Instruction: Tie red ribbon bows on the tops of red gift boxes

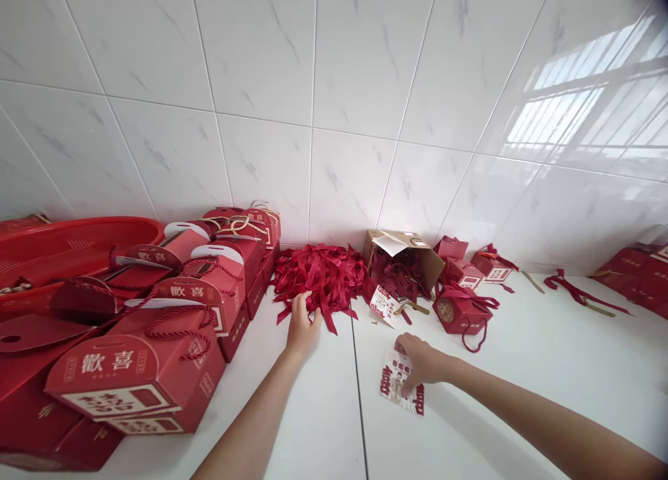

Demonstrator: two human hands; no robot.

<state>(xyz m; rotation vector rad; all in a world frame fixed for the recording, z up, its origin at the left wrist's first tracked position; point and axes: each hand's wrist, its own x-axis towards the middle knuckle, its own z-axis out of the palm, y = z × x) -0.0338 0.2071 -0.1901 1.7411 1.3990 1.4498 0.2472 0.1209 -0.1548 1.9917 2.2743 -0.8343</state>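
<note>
My left hand (303,327) reaches to the front edge of a pile of red ribbons (321,271). Its thumb and fingers are apart, with the fingertips at the nearest strands; I cannot tell how firmly they touch. A printed white card with red lettering (389,386) is in my right hand (420,362), pinched between thumb and fingers low over the white table. Just beyond it, a similar card (385,305) leans against an open cardboard box (432,264) with dark red pieces inside.
Red gift boxes with rope handles (140,369) are stacked at left, before a red plastic basket (78,240). Small red boxes with ribbons (462,309) stand right of the cardboard box. Loose ribbon (574,292) and more red boxes (634,275) lie farther right. A tiled wall (344,167) bounds the back.
</note>
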